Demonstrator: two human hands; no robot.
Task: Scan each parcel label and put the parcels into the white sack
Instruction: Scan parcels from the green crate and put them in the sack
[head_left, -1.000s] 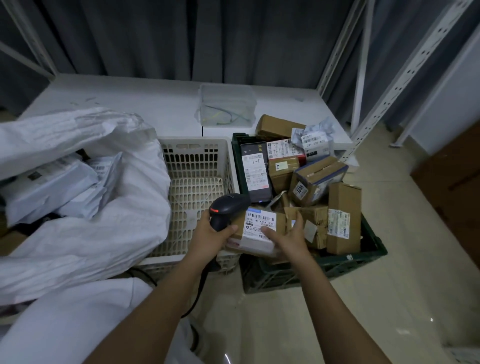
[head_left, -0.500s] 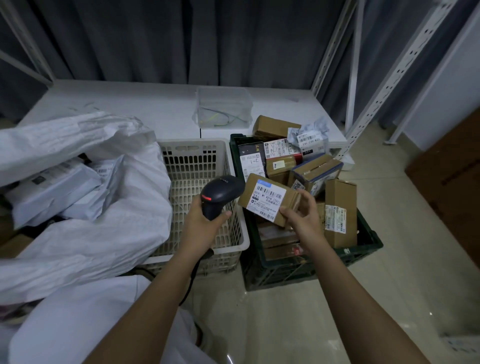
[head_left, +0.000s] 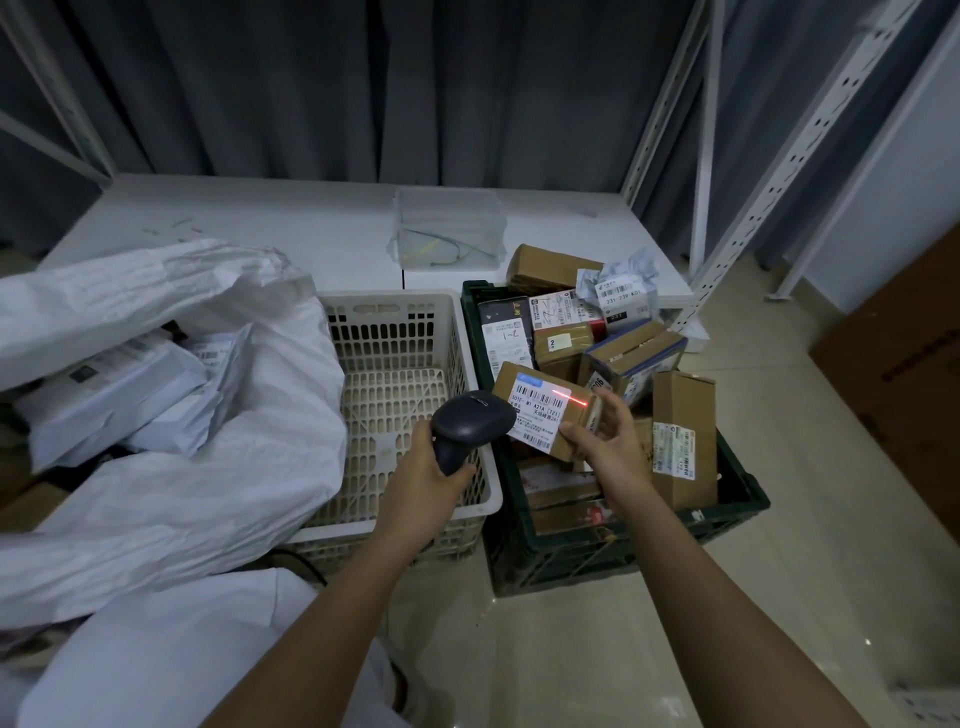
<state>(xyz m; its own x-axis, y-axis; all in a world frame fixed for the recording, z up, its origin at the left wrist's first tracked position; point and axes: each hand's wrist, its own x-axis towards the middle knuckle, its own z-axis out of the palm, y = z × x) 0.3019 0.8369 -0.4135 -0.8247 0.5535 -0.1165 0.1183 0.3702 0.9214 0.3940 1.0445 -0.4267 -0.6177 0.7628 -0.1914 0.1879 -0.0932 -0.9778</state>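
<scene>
— What's the biggest thing around you?
— The white sack (head_left: 171, 483), slumped open on your left, with pale mailer bags (head_left: 119, 389) lying in its mouth. Behind everything runs the white table (head_left: 260, 228), and a clear plastic tub (head_left: 449, 228) sits on it.

— And in front of you?
— Two crates, side by side and touching. The white slatted basket (head_left: 400, 332) is next to the sack; the dark green crate (head_left: 737, 499) to its right is heaped with brown cardboard parcels (head_left: 680, 436) and a crumpled grey mailer (head_left: 621, 283).

— Where's the parcel you're working on?
— Your right hand (head_left: 610, 444) holds the small brown box (head_left: 543, 415) above the near left corner of the green crate, tilted, label up. Your thumb is on its near edge and your fingers curl round its right end. A red scan line (head_left: 569, 397) crosses the upper right of the white label (head_left: 537, 413).

— And your other hand?
— Your left hand (head_left: 423, 480) is wrapped tight round the grip of the dark scanner (head_left: 470, 423), whose head is just beside the box's left end, above the basket's right rim
</scene>
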